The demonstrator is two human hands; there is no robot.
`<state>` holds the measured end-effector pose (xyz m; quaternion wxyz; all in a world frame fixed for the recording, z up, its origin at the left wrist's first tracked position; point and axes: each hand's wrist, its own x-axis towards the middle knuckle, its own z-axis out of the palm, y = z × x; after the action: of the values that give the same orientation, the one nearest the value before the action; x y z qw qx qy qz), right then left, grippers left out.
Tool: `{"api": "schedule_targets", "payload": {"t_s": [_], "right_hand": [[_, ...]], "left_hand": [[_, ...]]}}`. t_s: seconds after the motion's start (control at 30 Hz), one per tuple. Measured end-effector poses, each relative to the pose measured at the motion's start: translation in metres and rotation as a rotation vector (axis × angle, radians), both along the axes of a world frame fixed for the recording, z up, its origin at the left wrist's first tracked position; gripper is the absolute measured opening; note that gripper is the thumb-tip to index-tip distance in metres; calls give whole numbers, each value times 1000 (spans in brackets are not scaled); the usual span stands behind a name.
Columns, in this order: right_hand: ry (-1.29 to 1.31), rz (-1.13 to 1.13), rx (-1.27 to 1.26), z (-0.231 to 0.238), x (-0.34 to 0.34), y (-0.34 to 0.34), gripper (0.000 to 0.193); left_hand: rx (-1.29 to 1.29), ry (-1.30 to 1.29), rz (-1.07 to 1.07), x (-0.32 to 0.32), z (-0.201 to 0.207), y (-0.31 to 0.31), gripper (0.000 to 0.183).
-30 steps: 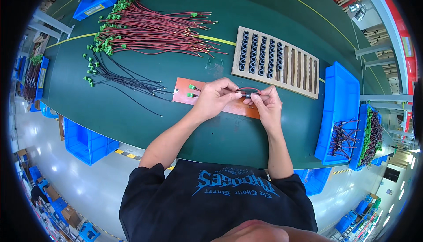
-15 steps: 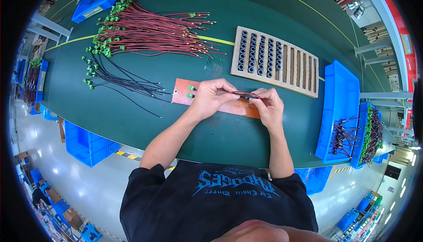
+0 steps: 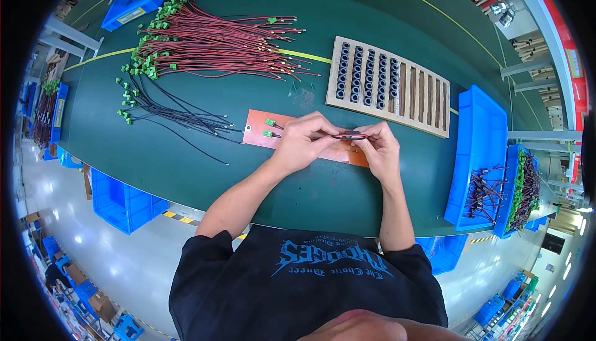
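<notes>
My left hand (image 3: 298,143) pinches one end of a pair of red and black wires (image 3: 338,136) above the board. At the other end, my right hand (image 3: 382,150) closes its thumb and fingers on the same wires. A small dark sleeve-like piece (image 3: 352,134) sits on them between my hands; its exact shape is partly hidden. Beneath lies an orange-brown flat board (image 3: 256,137). Two green connectors rest at its left part, an upper one (image 3: 270,122) and a lower one (image 3: 268,134), with short dark leads running under my left hand.
Beyond my right hand stands a slotted wooden rack (image 3: 422,120) with rows of dark rings (image 3: 356,74). Red wires (image 3: 217,49) with green connectors spread at the far left, black wires (image 3: 180,112) nearer. A blue bin (image 3: 462,154) on the right holds finished-looking dark wire bundles (image 3: 484,195).
My left hand has shifted slightly right, toward my right hand. The wires between them lie flatter, and the dark piece shows more clearly. The lower green connector is less covered.
</notes>
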<state>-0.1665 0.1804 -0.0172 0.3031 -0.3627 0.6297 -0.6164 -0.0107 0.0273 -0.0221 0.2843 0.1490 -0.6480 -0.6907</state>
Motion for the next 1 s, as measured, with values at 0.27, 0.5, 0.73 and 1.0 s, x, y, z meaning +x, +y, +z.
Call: {"api": "schedule_targets", "payload": {"t_s": [0.27,0.5,0.73,1.0], "right_hand": [[223,-71,-32,-1,-1,-5,18],[148,-75,-56,-7,-2,-1,13],[232,-69,-59,-10,-4,-1,13],[248,-39,-7,3,-2,-1,13]], "left_hand": [[147,-29,5,-1,-9,-7,8],[131,-1,-154,3,0,-12,11],[-6,-18,-69,0,-1,-6,13],[95,-6,-29,-2,-2,-8,8]]}}
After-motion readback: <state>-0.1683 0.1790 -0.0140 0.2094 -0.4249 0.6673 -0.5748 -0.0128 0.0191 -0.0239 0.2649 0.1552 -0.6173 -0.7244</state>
